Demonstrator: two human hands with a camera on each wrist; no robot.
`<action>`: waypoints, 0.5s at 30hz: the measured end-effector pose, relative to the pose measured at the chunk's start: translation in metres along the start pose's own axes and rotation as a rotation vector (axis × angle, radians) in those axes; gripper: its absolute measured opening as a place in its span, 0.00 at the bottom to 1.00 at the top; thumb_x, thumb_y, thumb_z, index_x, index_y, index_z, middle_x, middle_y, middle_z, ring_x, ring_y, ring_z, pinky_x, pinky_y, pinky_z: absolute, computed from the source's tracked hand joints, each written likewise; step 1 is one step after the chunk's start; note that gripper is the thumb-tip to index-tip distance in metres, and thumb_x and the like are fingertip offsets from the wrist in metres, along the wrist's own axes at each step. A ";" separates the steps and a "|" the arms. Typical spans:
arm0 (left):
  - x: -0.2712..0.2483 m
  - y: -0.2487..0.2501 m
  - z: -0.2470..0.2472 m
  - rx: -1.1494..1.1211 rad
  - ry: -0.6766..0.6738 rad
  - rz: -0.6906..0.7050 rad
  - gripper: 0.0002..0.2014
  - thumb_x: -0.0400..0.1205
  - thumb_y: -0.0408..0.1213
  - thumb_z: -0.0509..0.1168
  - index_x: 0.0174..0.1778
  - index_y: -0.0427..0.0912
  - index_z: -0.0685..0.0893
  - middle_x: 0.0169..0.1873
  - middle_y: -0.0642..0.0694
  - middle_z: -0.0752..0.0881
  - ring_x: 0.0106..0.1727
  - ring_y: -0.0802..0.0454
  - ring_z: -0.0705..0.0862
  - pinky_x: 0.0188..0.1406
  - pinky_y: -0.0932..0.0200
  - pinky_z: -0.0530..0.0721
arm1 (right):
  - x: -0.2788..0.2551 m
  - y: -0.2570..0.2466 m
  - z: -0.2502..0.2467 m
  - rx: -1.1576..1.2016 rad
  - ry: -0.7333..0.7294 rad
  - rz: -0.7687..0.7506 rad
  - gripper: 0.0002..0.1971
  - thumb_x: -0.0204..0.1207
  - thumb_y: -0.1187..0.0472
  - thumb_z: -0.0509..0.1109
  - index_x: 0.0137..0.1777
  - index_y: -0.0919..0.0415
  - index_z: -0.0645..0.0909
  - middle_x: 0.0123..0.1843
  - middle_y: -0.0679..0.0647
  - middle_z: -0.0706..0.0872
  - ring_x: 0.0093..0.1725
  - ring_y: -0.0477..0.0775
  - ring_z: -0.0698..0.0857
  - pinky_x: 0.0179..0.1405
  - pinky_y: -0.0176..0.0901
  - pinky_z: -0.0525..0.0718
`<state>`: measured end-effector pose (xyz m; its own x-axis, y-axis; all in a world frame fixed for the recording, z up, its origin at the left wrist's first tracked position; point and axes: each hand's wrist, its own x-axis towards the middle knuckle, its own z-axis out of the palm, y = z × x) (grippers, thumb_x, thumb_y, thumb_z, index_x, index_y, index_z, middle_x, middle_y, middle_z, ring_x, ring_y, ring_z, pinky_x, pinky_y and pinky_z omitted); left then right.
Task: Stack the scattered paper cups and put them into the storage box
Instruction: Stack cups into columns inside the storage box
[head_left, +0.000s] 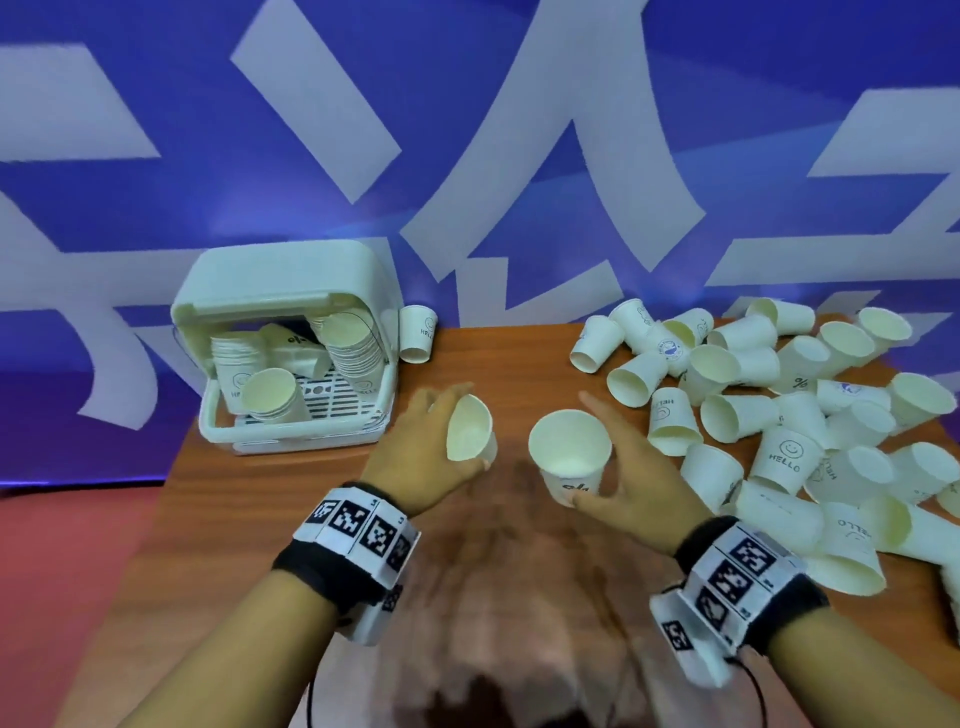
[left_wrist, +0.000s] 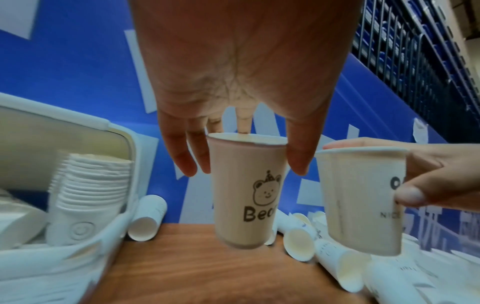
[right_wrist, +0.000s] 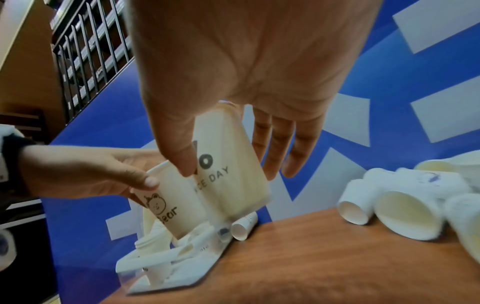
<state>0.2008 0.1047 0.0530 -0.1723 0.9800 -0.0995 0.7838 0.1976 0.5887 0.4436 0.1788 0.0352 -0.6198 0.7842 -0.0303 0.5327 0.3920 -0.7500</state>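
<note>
My left hand (head_left: 436, 441) holds a white paper cup with a bear print (head_left: 470, 428) (left_wrist: 246, 189) above the table, thumb on one side and fingers on the other. My right hand (head_left: 623, 467) pinches a second cup printed "NICE DAY" (head_left: 570, 454) (right_wrist: 233, 164), mouth up, just right of the first; the two cups are close side by side. The white storage box (head_left: 228, 426) stands open at the back left with several stacked cups (head_left: 358, 353) inside. A big heap of scattered cups (head_left: 779, 415) covers the table's right side.
One lone cup (head_left: 416, 332) lies beside the box's right wall. The wooden table (head_left: 498, 571) has bare surface in the middle and near me. A blue and white patterned wall (head_left: 467, 156) rises behind the table. The table's left edge drops off beyond the box.
</note>
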 end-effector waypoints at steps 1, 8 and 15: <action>-0.001 -0.012 -0.012 -0.023 0.016 0.005 0.43 0.70 0.50 0.73 0.79 0.57 0.58 0.72 0.50 0.66 0.71 0.50 0.71 0.67 0.52 0.73 | 0.010 -0.012 0.008 -0.014 0.023 -0.006 0.49 0.63 0.54 0.80 0.80 0.41 0.53 0.76 0.38 0.64 0.75 0.37 0.65 0.73 0.38 0.65; -0.014 -0.108 -0.093 -0.070 0.088 -0.002 0.44 0.68 0.49 0.75 0.78 0.53 0.61 0.72 0.49 0.71 0.72 0.49 0.69 0.68 0.56 0.68 | 0.074 -0.093 0.082 -0.029 0.082 0.064 0.44 0.61 0.56 0.80 0.76 0.44 0.61 0.73 0.45 0.71 0.71 0.45 0.72 0.70 0.43 0.72; -0.021 -0.188 -0.141 -0.066 0.177 -0.073 0.39 0.71 0.47 0.75 0.76 0.48 0.65 0.71 0.50 0.71 0.72 0.49 0.67 0.69 0.59 0.64 | 0.114 -0.150 0.144 -0.059 0.105 0.123 0.43 0.64 0.57 0.79 0.77 0.47 0.59 0.68 0.47 0.69 0.63 0.46 0.73 0.57 0.35 0.71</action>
<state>-0.0268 0.0433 0.0571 -0.3342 0.9425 -0.0043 0.7255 0.2602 0.6372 0.2106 0.1401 0.0491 -0.4853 0.8730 -0.0479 0.6357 0.3147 -0.7049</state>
